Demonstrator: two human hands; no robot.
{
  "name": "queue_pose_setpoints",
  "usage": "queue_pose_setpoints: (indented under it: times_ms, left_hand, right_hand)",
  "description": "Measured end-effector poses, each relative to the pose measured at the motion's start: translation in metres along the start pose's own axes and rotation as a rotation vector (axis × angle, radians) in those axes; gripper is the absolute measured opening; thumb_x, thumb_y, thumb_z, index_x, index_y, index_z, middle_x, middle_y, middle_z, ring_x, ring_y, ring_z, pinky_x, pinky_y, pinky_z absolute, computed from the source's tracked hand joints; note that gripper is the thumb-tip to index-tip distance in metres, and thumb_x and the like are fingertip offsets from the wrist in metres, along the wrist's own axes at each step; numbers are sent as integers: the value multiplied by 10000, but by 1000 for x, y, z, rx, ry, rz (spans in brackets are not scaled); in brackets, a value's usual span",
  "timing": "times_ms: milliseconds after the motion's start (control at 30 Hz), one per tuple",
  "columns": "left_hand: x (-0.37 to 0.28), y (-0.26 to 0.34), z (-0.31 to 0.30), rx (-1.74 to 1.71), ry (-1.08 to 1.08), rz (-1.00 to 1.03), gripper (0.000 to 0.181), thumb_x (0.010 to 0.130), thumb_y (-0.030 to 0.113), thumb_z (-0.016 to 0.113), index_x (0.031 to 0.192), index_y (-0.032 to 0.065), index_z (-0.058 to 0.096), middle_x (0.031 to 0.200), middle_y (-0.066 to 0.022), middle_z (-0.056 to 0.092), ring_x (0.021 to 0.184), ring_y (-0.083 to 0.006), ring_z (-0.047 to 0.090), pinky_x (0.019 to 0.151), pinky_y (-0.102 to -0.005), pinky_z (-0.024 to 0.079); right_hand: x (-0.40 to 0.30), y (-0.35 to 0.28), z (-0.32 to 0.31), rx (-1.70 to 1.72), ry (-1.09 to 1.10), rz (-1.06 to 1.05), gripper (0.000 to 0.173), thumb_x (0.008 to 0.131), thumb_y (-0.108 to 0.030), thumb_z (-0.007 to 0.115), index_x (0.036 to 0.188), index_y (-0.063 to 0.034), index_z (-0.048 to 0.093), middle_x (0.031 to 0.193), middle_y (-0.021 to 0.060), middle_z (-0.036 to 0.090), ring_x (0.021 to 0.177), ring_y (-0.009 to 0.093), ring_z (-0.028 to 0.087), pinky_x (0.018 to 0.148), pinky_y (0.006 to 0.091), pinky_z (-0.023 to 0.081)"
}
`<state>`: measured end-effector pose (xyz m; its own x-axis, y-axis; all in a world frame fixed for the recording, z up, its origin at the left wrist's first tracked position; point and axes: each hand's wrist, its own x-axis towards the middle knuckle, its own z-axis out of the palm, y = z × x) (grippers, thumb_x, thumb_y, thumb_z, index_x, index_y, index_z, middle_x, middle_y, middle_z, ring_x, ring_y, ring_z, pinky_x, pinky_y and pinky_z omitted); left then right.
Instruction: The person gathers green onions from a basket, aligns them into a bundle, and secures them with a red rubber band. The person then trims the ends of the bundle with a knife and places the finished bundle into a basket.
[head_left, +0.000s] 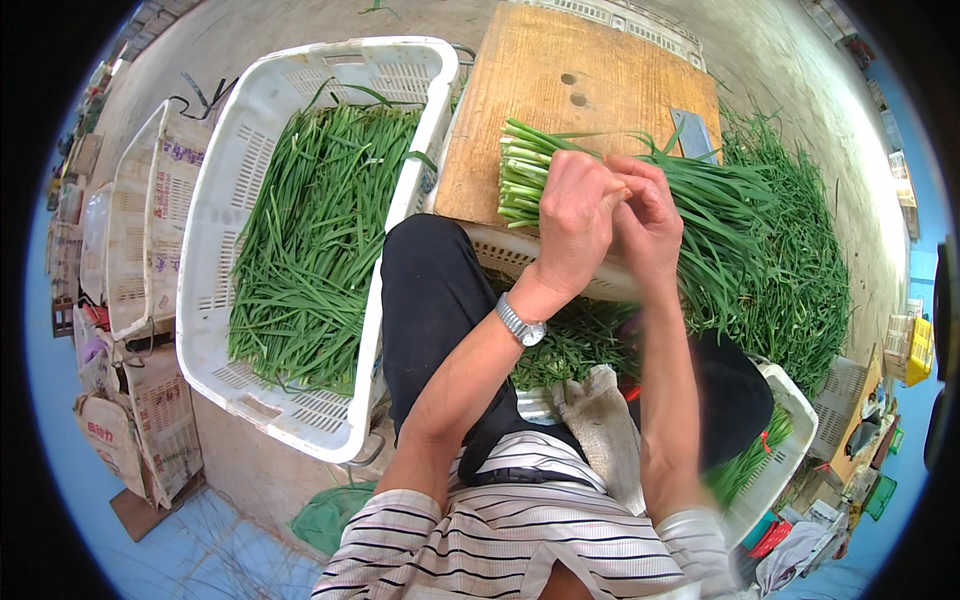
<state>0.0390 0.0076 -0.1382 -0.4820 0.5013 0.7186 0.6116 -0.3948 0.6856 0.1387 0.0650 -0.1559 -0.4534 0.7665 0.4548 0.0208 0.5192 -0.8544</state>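
A bundle of garlic chives (521, 172) lies across a worn wooden board (517, 75), its pale cut stems to the left and its green leaves hanging over the right edge. Above the bundle's middle, my left hand (574, 217) is closed, with a metal-band wristwatch (521, 322) on that wrist. My right hand (649, 214) meets it with thumb and fingers pinched together. Bits of a thin orange tie (606, 159) show at the fingertips; most of it is hidden by the hands. A flat metal blade (694, 135) rests at the board's right edge.
Left of my leg stands a large white plastic crate (285, 71) holding loose chives (322, 240). Loose greens (802, 285) are heaped right of the board. Another white crate (799, 409) at lower right holds chives with a red tie. A cloth glove (600, 427) lies by my lap.
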Motion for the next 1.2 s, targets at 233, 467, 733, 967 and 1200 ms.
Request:
queue_pose_setpoints:
  times_ms: [233, 467, 733, 967, 1200]
  left_hand:
    - [-8, 17, -26, 75, -140, 61, 165, 709, -37, 695, 830, 45, 618, 853, -86, 579, 875, -264, 544, 762, -357, 452]
    - [58, -1, -81, 349, -558, 61, 183, 765, 62, 686, 936, 30, 626, 935, -92, 612, 935, -266, 545, 812, -353, 442]
    - [63, -15, -59, 414, -842, 127, 118, 768, 58, 666, 882, 36, 644, 865, -69, 645, 877, -269, 583, 794, -361, 452]
    - [66, -13, -79, -214, -265, -569, 106, 905, 38, 536, 921, -3, 632, 780, -71, 671, 739, -142, 645, 674, -273, 497]
    - [77, 76, -174, -472, -157, -479, 118, 946, 100, 540, 891, -4, 548, 794, -56, 531, 774, -176, 539, 765, -302, 464]
  right_hand:
    - [-28, -5, 3, 133, 53, 86, 95, 799, 70, 615, 853, -4, 642, 998, 71, 622, 902, 147, 581, 786, 252, 468]
    - [-50, -16, 4, 207, 59, 111, 140, 768, 106, 632, 849, -8, 635, 991, 65, 631, 939, 174, 593, 804, 279, 484]
    - [-53, -13, 1, 185, 62, 51, 134, 755, 99, 632, 833, -10, 632, 970, 66, 641, 938, 190, 604, 803, 289, 492]
    - [-53, -10, 1, 182, 46, 35, 135, 749, 102, 614, 825, -9, 623, 965, 61, 636, 889, 171, 608, 754, 276, 495]
    - [-52, -11, -2, 180, 54, 31, 133, 752, 108, 602, 825, -2, 619, 966, 58, 632, 868, 159, 607, 737, 269, 494]
